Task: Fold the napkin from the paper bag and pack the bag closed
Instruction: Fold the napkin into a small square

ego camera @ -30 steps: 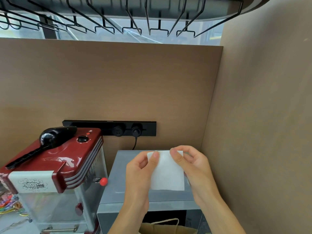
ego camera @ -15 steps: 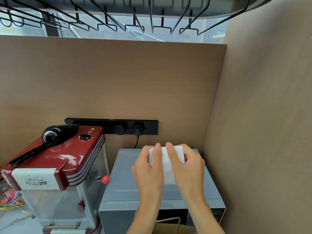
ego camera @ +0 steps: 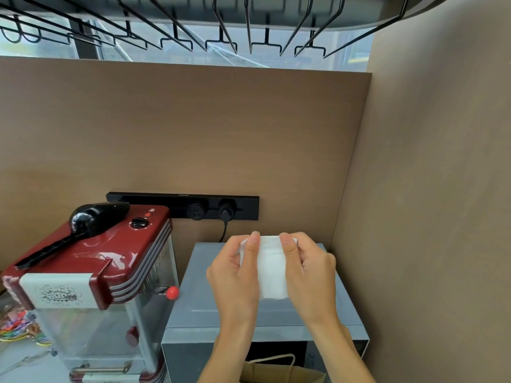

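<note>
Napkin (ego camera: 269,268) now narrower than a second ago: it showed as a broad flat square, now a folded strip held up over the microwave (ego camera: 193,305), far from the bag (ego camera: 276,373) at the near edge. Fold looks partly done, probably one more crease to press; bag not yet packed or closed.

Left hand (ego camera: 235,275) pinches the napkin's left edge, thumb across the front, fingers curled behind. Right hand (ego camera: 309,272) grips the right edge likewise. Both clamped on the napkin, hands closer together than before. Popcorn machine (ego camera: 91,272) stands left, untouched.
</note>
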A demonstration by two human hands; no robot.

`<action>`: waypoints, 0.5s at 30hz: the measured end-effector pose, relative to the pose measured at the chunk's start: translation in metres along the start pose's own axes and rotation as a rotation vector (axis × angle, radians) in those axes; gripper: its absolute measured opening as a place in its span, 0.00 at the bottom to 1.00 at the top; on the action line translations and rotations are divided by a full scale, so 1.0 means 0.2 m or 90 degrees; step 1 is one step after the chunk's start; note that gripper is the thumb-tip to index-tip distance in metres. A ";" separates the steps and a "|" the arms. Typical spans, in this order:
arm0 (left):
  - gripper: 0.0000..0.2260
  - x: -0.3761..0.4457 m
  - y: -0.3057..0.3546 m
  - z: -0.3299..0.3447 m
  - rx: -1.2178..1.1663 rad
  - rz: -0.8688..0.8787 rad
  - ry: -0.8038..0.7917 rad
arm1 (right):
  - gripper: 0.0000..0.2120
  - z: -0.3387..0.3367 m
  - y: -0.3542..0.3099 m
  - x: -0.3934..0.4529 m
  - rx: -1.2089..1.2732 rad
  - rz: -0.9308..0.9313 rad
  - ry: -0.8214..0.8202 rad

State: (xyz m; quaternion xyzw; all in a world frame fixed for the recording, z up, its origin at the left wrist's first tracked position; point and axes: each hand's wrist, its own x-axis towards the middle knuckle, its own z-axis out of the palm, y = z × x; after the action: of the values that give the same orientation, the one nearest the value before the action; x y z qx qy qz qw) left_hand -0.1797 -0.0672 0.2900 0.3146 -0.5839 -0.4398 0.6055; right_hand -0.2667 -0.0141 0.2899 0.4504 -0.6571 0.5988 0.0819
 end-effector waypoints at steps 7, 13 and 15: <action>0.12 -0.01 -0.05 -0.02 -0.029 -0.070 -0.018 | 0.20 0.02 0.05 -0.02 -0.034 0.015 -0.006; 0.12 -0.04 -0.08 -0.05 -0.068 -0.133 -0.033 | 0.19 -0.01 0.01 -0.06 0.247 0.233 -0.127; 0.12 -0.06 -0.09 -0.07 -0.070 -0.146 -0.046 | 0.25 -0.03 0.02 -0.09 0.317 0.403 -0.255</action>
State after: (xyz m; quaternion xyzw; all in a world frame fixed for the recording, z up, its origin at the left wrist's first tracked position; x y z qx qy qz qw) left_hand -0.1687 -0.0665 0.2673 0.3297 -0.5406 -0.5486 0.5459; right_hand -0.2617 -0.0006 0.2767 0.3403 -0.6015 0.6351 -0.3450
